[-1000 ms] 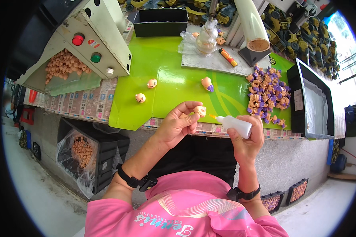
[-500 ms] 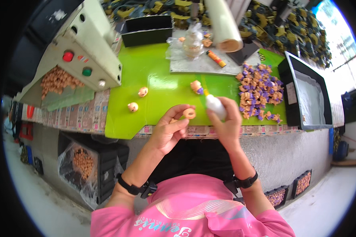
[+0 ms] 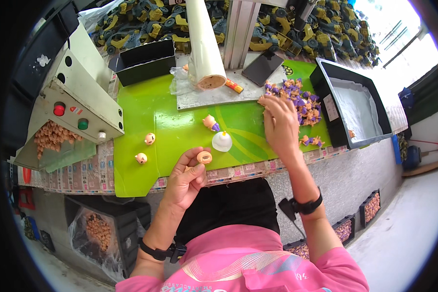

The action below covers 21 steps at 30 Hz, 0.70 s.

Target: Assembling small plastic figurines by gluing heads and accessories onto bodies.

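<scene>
My left hand (image 3: 185,180) pinches a small peach-coloured toy head (image 3: 204,156) between thumb and fingertips, held up just over the near edge of the green mat (image 3: 146,117). It looks light and hard, a smooth moulded plastic piece, likely slippery on its rounded face, so I judge the sides are the place to grip it, as I do now. At two o'clock from it, my right hand (image 3: 280,124) lies palm-down on the mat with fingers loosely curled, their tips dipping into the heap of purple and orange toy parts (image 3: 301,100); whether they have closed on a piece I cannot tell. Between my hands, at one o'clock from the head, stands a white glue bottle (image 3: 222,141) upright on the mat, and just beyond it a finished little figure with a purple base (image 3: 211,122). At nine o'clock lie two more loose heads (image 3: 150,139), well apart from my grip. Farther off at three o'clock sits a black tray (image 3: 326,92), and at twelve a cream paper roll (image 3: 207,48).
</scene>
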Each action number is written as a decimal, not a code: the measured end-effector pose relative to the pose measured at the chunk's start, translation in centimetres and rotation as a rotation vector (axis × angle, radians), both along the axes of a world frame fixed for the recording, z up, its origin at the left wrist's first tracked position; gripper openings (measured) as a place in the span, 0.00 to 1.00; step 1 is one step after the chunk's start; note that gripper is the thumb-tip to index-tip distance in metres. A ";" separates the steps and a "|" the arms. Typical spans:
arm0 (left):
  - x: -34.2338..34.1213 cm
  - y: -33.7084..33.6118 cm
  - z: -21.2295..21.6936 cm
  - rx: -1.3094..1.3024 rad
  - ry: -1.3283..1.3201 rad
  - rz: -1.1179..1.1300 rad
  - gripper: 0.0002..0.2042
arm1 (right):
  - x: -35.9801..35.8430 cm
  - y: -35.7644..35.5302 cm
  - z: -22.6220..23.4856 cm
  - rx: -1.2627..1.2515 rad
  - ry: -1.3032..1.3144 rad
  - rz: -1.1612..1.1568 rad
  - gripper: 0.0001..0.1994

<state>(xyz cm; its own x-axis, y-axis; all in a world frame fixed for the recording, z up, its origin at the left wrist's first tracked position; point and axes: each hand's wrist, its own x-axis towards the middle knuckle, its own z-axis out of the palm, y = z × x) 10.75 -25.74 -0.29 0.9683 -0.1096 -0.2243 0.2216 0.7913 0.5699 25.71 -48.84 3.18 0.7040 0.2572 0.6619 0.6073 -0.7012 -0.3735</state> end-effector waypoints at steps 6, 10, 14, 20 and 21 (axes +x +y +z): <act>0.0 0.1 -0.5 -0.010 -0.010 -0.014 0.18 | 3.9 0.6 -1.7 -0.432 0.126 -0.216 0.05; -0.1 0.0 -0.4 -0.001 -0.017 -0.019 0.17 | 4.9 1.2 -2.6 -0.614 0.031 -0.267 0.05; -0.1 0.2 -0.4 -0.005 -0.017 -0.013 0.17 | 4.3 1.6 -2.2 -0.682 0.087 -0.228 0.05; -0.2 0.2 -0.2 -0.002 -0.023 -0.016 0.17 | 4.8 0.8 -1.4 -0.619 0.105 -0.098 0.07; -0.3 0.2 -0.1 -0.002 -0.027 -0.019 0.17 | 4.6 0.9 -1.1 -0.617 0.102 -0.091 0.07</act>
<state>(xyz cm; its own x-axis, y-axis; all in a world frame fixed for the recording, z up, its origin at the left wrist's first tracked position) 10.41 -25.54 -0.37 0.9717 -0.1280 -0.1983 0.2210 0.7881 0.5744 30.34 -47.91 2.08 0.7925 0.5068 0.3394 0.5183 -0.8529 0.0634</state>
